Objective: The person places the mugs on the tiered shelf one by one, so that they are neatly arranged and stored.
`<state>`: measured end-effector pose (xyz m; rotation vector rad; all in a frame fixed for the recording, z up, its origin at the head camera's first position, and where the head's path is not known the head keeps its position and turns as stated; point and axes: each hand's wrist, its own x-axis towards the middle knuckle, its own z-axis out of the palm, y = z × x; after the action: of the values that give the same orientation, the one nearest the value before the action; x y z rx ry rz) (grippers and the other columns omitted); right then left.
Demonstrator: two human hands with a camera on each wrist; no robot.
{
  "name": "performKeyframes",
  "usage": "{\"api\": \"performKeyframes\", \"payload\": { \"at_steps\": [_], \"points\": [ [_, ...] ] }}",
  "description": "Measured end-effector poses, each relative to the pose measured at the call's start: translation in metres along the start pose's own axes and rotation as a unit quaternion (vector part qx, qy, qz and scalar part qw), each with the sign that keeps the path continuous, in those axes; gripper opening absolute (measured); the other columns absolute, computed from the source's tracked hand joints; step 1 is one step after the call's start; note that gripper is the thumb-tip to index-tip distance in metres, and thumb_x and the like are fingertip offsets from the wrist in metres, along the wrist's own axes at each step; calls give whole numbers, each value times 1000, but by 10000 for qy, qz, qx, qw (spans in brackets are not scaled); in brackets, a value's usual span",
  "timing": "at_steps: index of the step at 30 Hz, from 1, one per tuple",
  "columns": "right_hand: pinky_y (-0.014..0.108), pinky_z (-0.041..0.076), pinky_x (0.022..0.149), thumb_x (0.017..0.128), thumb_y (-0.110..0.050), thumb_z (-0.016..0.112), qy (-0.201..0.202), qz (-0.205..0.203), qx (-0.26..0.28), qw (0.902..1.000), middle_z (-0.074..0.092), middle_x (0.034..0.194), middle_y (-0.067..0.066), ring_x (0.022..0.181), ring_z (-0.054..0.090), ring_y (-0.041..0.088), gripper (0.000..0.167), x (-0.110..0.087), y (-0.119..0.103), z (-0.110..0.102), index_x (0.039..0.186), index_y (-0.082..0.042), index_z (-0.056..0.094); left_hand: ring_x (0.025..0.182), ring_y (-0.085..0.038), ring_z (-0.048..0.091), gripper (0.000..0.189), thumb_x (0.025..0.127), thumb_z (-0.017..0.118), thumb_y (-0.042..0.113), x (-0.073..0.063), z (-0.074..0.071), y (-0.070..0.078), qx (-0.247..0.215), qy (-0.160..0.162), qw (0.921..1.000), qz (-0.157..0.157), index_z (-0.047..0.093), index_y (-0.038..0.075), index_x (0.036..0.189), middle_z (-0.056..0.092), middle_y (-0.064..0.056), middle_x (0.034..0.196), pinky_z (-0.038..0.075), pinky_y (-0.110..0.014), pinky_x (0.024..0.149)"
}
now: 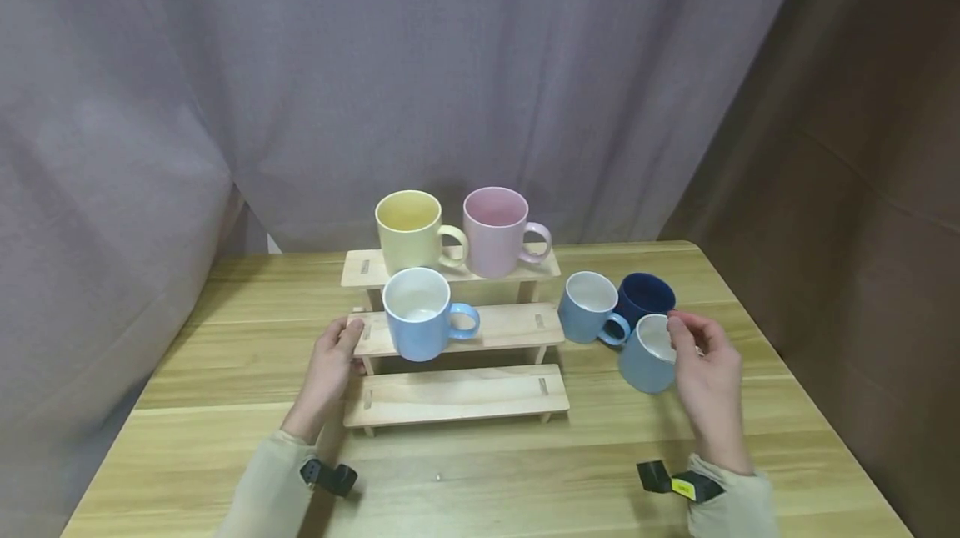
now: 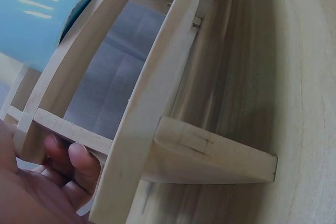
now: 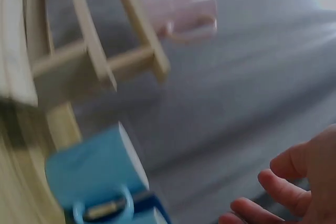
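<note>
- Head view: right hand (image 1: 708, 367) covers the right side of the grey-blue mug (image 1: 645, 364), navy mug (image 1: 643, 288) part-hidden behind; right wrist view, mugs blurred!
- Six mugs, one rack (image 1: 465, 394): yellow mug (image 1: 408, 244), pink mug (image 1: 492, 244), sky-blue mug (image 1: 417, 334) up there; three, including a blue mug (image 1: 580, 317), toward the table's (image 1: 465, 480) right edge.
- Left hand (image 1: 330, 359) grips the rack's left end; right hand, fingers loosely bent, right by the grey-blue mug, contact unclear.

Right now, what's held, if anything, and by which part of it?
Left hand grips the wooden rack at the left end of its middle shelf. Right hand holds nothing visible; whether it touches the nearest mug can't be told.
</note>
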<state>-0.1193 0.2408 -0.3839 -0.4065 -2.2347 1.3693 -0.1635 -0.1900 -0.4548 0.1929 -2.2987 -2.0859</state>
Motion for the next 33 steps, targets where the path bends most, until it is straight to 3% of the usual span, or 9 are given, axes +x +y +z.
{"api": "performKeyframes", "payload": {
  "at_steps": [3,7,11,17,21,25,33],
  "points": [
    [18,38,77,101,-28,52,284,124,-290,9991,59,108,1,96,49,6,35,5,13,-8,119,1,60,67,-13,55,42,105,42,30,0,0,0,-21,7,10000,6,49,-4,128,59,-9,89,51,-26,60],
    [19,38,80,101,-25,50,519,26,-696,9962,54,115,15,105,49,22,36,8,31,-15,119,5,58,67,-13,55,42,105,43,29,0,1,0,-62,16,10000,42,48,-6,128,59,-8,87,50,-24,59],
    [33,35,84,99,-18,50,654,-159,-1132,9913,49,118,26,109,45,36,34,8,44,-17,118,9,57,65,-12,54,43,105,43,29,0,1,0,-73,29,9999,65,48,-7,128,59,-8,84,49,-23,58],
    [51,33,87,101,-22,45,212,297,-1394,9896,39,126,32,116,38,43,44,11,57,-18,132,8,47,64,-12,55,42,105,43,29,0,1,0,-69,60,9999,55,50,-6,127,59,-8,83,49,-23,57],
    [60,33,98,102,-24,41,-113,399,-1432,9888,37,132,37,122,37,49,50,14,62,-18,138,10,40,65,-13,55,42,105,43,30,1,1,-1,-72,65,9999,44,50,-5,127,60,-8,84,50,-23,57],
    [62,27,105,103,-27,37,-277,459,-1458,9879,36,137,37,128,33,52,53,15,64,-18,140,11,38,65,-13,56,42,105,43,31,1,1,-2,-64,72,9999,61,50,-4,127,60,-8,84,50,-23,57],
    [63,24,107,104,-32,32,-606,730,-1483,9844,31,141,38,131,29,53,58,17,70,-18,143,11,32,67,-15,57,42,105,43,31,1,0,-2,-39,38,10000,49,50,-4,127,61,-8,85,50,-23,58]
  ]
}}
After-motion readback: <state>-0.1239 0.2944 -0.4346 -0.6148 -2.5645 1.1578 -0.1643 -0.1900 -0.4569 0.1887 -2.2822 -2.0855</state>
